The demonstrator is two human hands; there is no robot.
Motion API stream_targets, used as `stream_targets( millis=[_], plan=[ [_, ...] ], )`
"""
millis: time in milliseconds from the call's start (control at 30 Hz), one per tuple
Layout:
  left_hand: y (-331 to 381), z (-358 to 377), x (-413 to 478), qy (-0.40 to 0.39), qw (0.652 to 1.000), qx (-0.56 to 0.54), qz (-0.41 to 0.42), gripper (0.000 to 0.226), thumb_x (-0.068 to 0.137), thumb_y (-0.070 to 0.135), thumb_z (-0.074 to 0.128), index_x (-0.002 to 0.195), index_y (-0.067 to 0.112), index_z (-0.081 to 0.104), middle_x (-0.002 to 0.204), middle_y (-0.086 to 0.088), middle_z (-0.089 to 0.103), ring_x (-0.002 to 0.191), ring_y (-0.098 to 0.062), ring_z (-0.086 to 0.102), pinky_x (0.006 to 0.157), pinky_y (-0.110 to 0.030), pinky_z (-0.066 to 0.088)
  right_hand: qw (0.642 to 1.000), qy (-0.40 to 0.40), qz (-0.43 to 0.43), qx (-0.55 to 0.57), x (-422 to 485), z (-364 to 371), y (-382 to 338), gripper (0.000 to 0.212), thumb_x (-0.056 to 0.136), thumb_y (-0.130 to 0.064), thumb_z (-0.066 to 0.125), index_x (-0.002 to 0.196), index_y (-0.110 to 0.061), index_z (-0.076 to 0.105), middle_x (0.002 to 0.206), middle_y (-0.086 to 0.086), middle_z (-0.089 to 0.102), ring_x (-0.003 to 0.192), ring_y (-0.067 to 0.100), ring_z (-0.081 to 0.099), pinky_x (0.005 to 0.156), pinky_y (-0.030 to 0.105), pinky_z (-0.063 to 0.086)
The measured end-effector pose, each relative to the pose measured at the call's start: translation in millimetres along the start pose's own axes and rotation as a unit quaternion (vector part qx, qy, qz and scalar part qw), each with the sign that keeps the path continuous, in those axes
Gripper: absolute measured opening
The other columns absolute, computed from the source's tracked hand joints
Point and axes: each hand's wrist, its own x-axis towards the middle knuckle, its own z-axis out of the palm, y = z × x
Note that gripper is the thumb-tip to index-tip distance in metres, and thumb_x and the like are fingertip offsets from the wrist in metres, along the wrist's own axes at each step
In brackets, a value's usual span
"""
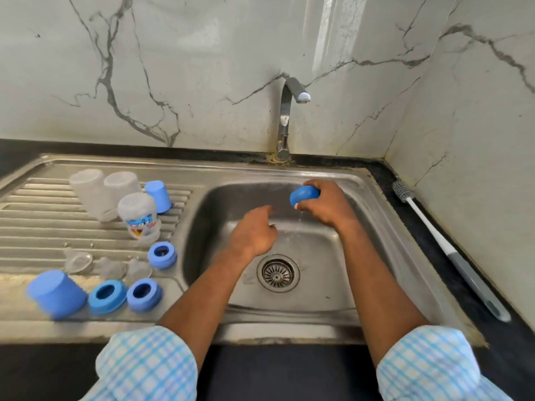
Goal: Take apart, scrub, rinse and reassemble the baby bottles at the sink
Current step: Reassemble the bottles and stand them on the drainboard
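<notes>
Marble-veined wall (202,68) was recorded behind a steel sink (289,322) set into a dark surface (275,369). Over the basin, a blue cap (304,196) was gripped in the right hand (325,205), fingers curled round it, with drops of water seen falling just beneath. The left hand (254,234) was held beside it, nothing grasped, the forefinger extended toward the cap and the other fingers loosely curled. The drain (278,273) lay below both hands and the tap (289,111) stood behind.

On the ribbed drainboard (43,224) to the left, three clear bottles (139,218) were set mouth down, one of them printed. A second blue cap (158,196) stood just beside them and a third (56,293) near the front edge. Three blue collar rings (144,293) and clear teats (78,260) were laid between. A bottle brush (451,256) lay on the surface to the right of the sink.
</notes>
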Motion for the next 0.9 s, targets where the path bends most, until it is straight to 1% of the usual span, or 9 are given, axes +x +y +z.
stream_targets(
  millis=[100, 267, 400, 567, 700, 767, 800, 867, 900],
  plan=[
    [3.5, -5.0, -18.1, 0.012, 1.0, -0.015, 0.007, 0.05, 0.095, 0.016, 0.057, 0.145, 0.018, 0.049, 0.147, -0.001, 0.052, 0.136, -0.02, 0.046, 0.113, -0.032, 0.036, 1.0, 0.006, 0.001, -0.007, -13.0, -7.4, -0.1, 0.059, 0.074, -0.007, 0.078, 0.13, -0.013, 0.06, 0.129, 0.011, 0.057, 0.103, 0.022, 0.059, 0.07, 0.019, 0.045],
    [1.0, -9.6, -43.0, 0.006, 1.0, -0.014, -0.001, 0.043, 0.096, 0.021, 0.058, 0.139, 0.017, 0.055, 0.14, -0.003, 0.057, 0.127, -0.021, 0.055, 0.106, -0.031, 0.04, 1.0, 0.003, 0.016, -0.014, -32.8, -4.3, 8.2, 0.067, 0.073, -0.006, 0.081, 0.134, -0.013, 0.053, 0.135, 0.01, 0.053, 0.114, 0.025, 0.057, 0.084, 0.028, 0.043],
    [-0.8, -15.2, -56.8, 0.001, 1.0, -0.019, -0.016, 0.041, 0.096, 0.024, 0.059, 0.137, 0.02, 0.056, 0.134, -0.003, 0.061, 0.121, -0.021, 0.058, 0.102, -0.031, 0.044, 0.999, -0.016, 0.037, -0.034, -47.0, -0.6, 9.2, 0.073, 0.072, -0.012, 0.085, 0.135, -0.013, 0.049, 0.135, 0.008, 0.055, 0.109, 0.022, 0.057, 0.082, 0.027, 0.042],
    [13.5, -38.8, -61.5, 0.084, 0.996, -0.025, 0.022, 0.04, 0.097, 0.023, 0.058, 0.137, 0.02, 0.057, 0.132, -0.002, 0.064, 0.119, -0.022, 0.061, 0.099, -0.033, 0.046, 0.989, 0.136, -0.053, 0.008, -58.4, -36.9, -46.9, 0.048, 0.079, -0.021, 0.077, 0.123, -0.016, 0.06, 0.114, 0.002, 0.061, 0.094, 0.015, 0.057, 0.078, 0.027, 0.048],
    [22.8, -46.6, -64.7, 0.234, 0.967, -0.044, 0.094, 0.042, 0.097, 0.018, 0.057, 0.139, 0.018, 0.054, 0.136, -0.004, 0.059, 0.124, -0.019, 0.056, 0.096, -0.025, 0.041, 0.919, 0.31, -0.188, 0.158, -80.6, -42.7, -65.3, 0.055, 0.081, -0.022, 0.076, 0.132, -0.019, 0.053, 0.124, -0.001, 0.055, 0.106, 0.009, 0.055, 0.087, 0.017, 0.046],
    [15.7, -40.5, -57.4, 0.149, 0.985, 0.022, 0.088, 0.045, 0.096, 0.019, 0.057, 0.141, 0.017, 0.05, 0.138, -0.007, 0.055, 0.126, -0.024, 0.054, 0.1, -0.031, 0.043, 0.956, 0.253, -0.134, 0.068, -70.4, -22.5, -31.6, 0.051, 0.079, -0.022, 0.08, 0.124, -0.014, 0.058, 0.121, 0.0, 0.062, 0.105, 0.011, 0.06, 0.086, 0.017, 0.047],
    [11.0, -33.6, -55.8, 0.05, 0.993, 0.089, 0.057, 0.047, 0.095, 0.022, 0.059, 0.142, 0.018, 0.05, 0.14, -0.008, 0.054, 0.127, -0.027, 0.053, 0.104, -0.036, 0.045, 0.989, 0.144, -0.033, -0.009, -67.3, -11.1, -10.8, 0.05, 0.076, -0.024, 0.083, 0.119, -0.01, 0.062, 0.118, 0.004, 0.066, 0.103, 0.016, 0.063, 0.085, 0.022, 0.049],
    [2.3, -21.4, -57.2, -0.066, 0.984, 0.165, -0.004, 0.046, 0.093, 0.024, 0.061, 0.139, 0.019, 0.054, 0.138, -0.008, 0.058, 0.125, -0.03, 0.056, 0.105, -0.038, 0.045, 0.986, -0.023, 0.119, -0.118, -66.8, 3.3, 20.8, 0.052, 0.07, -0.027, 0.087, 0.112, -0.003, 0.067, 0.113, 0.015, 0.07, 0.099, 0.028, 0.067, 0.083, 0.035, 0.053],
    [0.5, -19.2, -58.9, -0.057, 0.985, 0.161, -0.003, 0.043, 0.094, 0.024, 0.061, 0.136, 0.02, 0.057, 0.135, -0.008, 0.061, 0.123, -0.03, 0.058, 0.104, -0.038, 0.046, 0.985, -0.002, 0.118, -0.122, -68.2, 5.5, 27.0, 0.051, 0.07, -0.028, 0.086, 0.11, -0.003, 0.068, 0.11, 0.017, 0.07, 0.099, 0.031, 0.067, 0.083, 0.037, 0.053]
  ],
)
